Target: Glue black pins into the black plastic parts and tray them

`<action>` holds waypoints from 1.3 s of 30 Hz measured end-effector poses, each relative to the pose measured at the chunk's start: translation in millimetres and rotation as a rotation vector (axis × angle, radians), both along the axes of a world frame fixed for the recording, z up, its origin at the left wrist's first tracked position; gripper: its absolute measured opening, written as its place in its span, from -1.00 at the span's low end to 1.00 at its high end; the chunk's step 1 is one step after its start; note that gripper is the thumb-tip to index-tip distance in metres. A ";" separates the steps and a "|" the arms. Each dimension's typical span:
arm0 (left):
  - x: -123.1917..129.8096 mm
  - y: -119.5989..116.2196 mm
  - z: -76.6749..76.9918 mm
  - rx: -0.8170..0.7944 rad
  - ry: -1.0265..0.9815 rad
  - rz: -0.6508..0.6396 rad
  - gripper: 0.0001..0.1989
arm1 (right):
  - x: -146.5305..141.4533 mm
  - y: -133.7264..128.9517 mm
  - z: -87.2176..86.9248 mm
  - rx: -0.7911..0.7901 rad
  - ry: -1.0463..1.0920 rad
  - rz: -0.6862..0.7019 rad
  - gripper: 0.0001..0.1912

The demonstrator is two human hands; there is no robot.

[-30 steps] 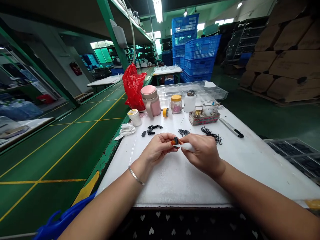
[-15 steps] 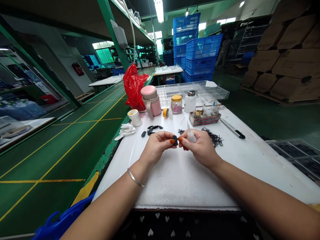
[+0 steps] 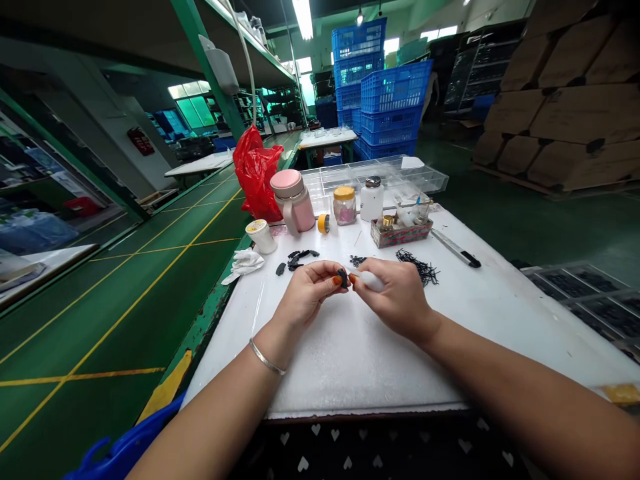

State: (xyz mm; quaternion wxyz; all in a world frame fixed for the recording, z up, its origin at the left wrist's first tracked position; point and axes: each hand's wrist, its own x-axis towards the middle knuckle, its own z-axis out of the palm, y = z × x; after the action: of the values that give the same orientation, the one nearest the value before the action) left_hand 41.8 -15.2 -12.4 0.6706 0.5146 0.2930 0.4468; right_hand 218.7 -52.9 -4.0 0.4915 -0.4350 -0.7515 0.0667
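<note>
Pinching a small black piece (image 3: 343, 277) between thumb and fingers, the left hand (image 3: 311, 291) has its grip closed on it, above the middle of the tabletop (image 3: 360, 373). The right hand (image 3: 396, 287) has its fingers curled around a soft white bottle (image 3: 371, 281), thumb and fingertips just beside the piece; whether the bottle's tip touches it cannot be told. Both forearms come in from the lower corners and meet near the centre, the left wrist wearing a silver bangle (image 3: 266, 359).

Just beyond the hands lie small black rings (image 3: 358, 261), with a heap of thin black sticks (image 3: 420, 268) to the right and loose black parts (image 3: 300, 259) to the left. Farther out are a white glove (image 3: 245, 265), a tub (image 3: 263, 239), a yellow tape roll (image 3: 321, 223), a yellow-lidded jar (image 3: 345, 208), a pink flask (image 3: 303, 210), a patterned box (image 3: 404, 235) and a knife (image 3: 454, 247). The tub's lid carries print too small to read; faint marks on the stacked cartons (image 3: 567, 113) are equally illegible.
</note>
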 end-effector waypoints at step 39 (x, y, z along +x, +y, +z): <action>-7.6 5.6 2.3 -0.030 -0.064 0.206 -0.73 | 5.3 -2.9 4.1 0.084 -0.052 -0.140 -0.84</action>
State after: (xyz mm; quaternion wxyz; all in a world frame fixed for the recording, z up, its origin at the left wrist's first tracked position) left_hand 34.1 -9.5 -10.0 0.6378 0.4571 0.3292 0.5252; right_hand 224.0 -55.8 0.1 0.4930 -0.4670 -0.7340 -0.0106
